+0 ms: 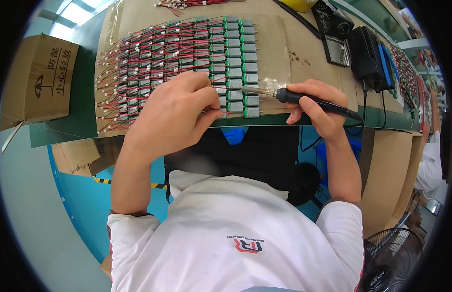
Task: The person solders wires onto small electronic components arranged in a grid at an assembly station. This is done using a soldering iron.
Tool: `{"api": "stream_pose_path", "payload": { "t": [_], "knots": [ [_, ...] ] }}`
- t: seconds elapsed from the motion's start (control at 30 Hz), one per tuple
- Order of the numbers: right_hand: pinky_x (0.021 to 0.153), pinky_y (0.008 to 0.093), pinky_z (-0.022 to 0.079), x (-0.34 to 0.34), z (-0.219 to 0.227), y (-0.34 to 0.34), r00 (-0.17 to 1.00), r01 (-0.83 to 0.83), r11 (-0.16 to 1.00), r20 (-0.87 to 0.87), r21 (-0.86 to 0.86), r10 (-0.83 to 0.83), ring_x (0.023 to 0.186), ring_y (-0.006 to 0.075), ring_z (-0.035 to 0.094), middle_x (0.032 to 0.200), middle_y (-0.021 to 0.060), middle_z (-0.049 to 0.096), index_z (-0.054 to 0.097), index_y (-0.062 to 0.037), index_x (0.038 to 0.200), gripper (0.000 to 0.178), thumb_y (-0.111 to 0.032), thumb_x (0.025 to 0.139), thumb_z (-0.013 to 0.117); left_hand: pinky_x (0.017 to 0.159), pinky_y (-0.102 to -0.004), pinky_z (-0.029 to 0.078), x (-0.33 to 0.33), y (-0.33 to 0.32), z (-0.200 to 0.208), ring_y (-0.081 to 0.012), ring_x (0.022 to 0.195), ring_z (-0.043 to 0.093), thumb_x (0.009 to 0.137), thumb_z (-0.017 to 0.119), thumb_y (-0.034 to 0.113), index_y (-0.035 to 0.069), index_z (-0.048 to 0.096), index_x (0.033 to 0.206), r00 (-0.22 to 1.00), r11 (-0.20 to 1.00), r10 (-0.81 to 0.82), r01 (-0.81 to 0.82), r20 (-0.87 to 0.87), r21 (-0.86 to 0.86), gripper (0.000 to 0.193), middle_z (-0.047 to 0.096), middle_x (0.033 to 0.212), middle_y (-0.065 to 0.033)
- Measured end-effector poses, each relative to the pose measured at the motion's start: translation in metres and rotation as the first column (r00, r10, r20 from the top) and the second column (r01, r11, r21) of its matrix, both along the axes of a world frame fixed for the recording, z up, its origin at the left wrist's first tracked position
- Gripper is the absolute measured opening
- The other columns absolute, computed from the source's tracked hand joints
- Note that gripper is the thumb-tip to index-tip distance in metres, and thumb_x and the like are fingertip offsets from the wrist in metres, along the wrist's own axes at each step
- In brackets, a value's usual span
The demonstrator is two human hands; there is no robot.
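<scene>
My right hand (323,104) is closed round the dark handle of a soldering iron (288,96). Its metal tip points left and reaches the right-hand columns of small silver-and-green motors (234,62). These lie in tight rows on a brown cardboard sheet (277,48). Red and black wires with white plugs (138,61) spread leftward across the rows. Over the near edge of the rows, my left hand (180,112) is closed in a pinch. What its fingertips hold, if anything, is too small to make out, and the hand covers some motors.
Right of the motors stand a metal tray (337,51) and a black soldering station (368,58) with a cord. A cardboard box (43,82) sits at the table's left. More red wires (201,4) lie at the far edge. A fan (391,260) and a co-worker's sleeve (430,168) appear right.
</scene>
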State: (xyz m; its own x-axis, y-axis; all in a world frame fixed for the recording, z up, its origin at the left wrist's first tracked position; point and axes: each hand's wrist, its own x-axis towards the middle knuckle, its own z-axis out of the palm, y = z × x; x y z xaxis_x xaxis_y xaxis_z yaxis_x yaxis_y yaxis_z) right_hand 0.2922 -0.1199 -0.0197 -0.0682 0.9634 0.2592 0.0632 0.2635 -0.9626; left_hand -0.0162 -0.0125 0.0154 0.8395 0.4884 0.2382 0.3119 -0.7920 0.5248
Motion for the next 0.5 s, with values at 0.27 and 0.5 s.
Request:
{"api": "stream_pose_path", "payload": {
  "t": [0.27,0.5],
  "knots": [
    [0.061,0.0286,0.061,0.002,-0.001,0.003,0.997,-0.073,0.995,0.010,0.067,0.073,0.067,0.0201,0.075,0.088,0.0187,0.075,0.075,0.0107,0.118,0.029,0.007,0.092,0.063,0.070,-0.0397,0.052,0.001,-0.005,-0.005,-0.0294,0.085,0.064,0.083,0.082,-0.001,0.002,0.065,0.088,0.991,0.994,0.071,-0.061,0.116,-0.085,0.017,0.062,0.095,-0.0105],
    [0.060,0.0285,0.061,0.002,-0.002,0.003,0.996,-0.089,0.993,0.025,0.076,0.087,0.067,0.0199,0.075,0.088,0.0189,0.075,0.075,0.0107,0.118,0.029,0.007,0.091,0.064,0.071,-0.0363,0.053,0.003,-0.009,-0.013,-0.0274,0.084,0.064,0.084,0.080,-0.002,0.001,0.064,0.087,0.973,0.990,0.139,-0.131,0.184,-0.055,0.017,0.063,0.097,-0.0106]
  ]
}}
